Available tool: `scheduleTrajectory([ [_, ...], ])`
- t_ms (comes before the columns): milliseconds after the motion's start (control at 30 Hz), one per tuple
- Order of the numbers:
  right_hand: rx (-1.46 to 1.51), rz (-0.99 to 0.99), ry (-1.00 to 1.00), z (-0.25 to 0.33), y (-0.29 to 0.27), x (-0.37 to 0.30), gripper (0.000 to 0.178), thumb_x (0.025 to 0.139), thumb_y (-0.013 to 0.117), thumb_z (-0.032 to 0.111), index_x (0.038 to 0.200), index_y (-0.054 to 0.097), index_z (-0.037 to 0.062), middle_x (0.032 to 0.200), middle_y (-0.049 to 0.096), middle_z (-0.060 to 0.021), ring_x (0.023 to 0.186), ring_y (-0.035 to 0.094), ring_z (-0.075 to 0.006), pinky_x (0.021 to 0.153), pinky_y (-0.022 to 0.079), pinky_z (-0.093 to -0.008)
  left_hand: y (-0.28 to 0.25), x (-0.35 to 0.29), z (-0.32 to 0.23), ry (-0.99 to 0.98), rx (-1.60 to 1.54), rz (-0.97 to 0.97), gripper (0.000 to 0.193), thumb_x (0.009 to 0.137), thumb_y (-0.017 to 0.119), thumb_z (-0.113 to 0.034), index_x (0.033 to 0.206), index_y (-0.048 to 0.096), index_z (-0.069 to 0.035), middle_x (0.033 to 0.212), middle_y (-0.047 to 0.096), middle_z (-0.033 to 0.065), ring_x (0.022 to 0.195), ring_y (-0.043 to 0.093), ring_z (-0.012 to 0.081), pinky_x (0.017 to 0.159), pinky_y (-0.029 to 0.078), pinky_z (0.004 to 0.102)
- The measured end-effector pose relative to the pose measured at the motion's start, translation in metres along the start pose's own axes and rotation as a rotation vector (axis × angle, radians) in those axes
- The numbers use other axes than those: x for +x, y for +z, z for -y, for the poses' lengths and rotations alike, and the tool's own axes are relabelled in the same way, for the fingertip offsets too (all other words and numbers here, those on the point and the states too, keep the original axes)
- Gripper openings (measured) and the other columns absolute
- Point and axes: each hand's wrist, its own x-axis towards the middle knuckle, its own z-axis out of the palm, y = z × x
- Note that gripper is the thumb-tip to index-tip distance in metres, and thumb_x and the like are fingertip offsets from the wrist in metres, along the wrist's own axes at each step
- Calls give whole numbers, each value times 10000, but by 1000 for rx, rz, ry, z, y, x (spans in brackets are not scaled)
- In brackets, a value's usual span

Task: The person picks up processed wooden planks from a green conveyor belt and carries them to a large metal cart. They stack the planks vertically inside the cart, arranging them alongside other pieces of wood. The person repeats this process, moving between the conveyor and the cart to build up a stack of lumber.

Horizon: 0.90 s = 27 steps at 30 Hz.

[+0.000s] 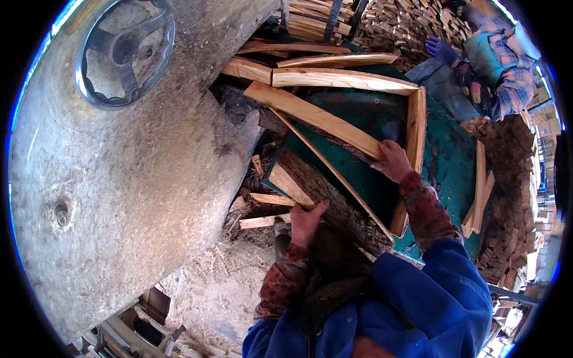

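My right hand [394, 162] is closed round the near end of a long split firewood board [316, 116], which slants away to the far left over a green table [358, 107]. My left hand [306, 224] grips the near end of a shorter firewood stick [290, 185]. Beside that stick lies a bark-covered slab [325, 194], and a thin strip of wood [334, 170] runs along its right side. Another piece, a thick firewood billet [416, 128], lies lengthwise just right of my right hand. The fingertips of both hands are partly hidden.
A large dusty machine panel with a handwheel [125, 51] fills the left. Further split pieces [346, 79] lie at the table's far edge, and two sticks [479, 194] at its right. Another person [495, 71] wearing gloves is at the far right, near stacked firewood [406, 30].
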Motion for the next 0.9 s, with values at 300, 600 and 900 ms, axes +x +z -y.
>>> scheduleTrajectory([
  [300,-19,270,74,26,-2,15,910,649,798,333,1403,376,46,1126,495,-186,1091,514,-376,947,426,-458,4,-2,-5,-45,-80,35,410,783,800,-145,1104,636,52,1003,681,81,870,626,159,775,507,307],
  [600,212,261,86,32,3,-14,562,748,667,192,1273,545,30,1114,609,-211,1057,581,-397,919,460,-468,7,-4,-3,2,-118,-16,356,791,805,-140,1048,656,56,994,691,70,873,617,132,783,506,286],
  [900,256,51,-42,80,-32,-76,422,809,628,90,1219,577,2,935,598,-176,862,618,-383,754,513,-448,7,-6,2,-98,-109,-51,360,820,775,-168,1059,649,69,998,680,68,880,601,143,803,491,290],
])
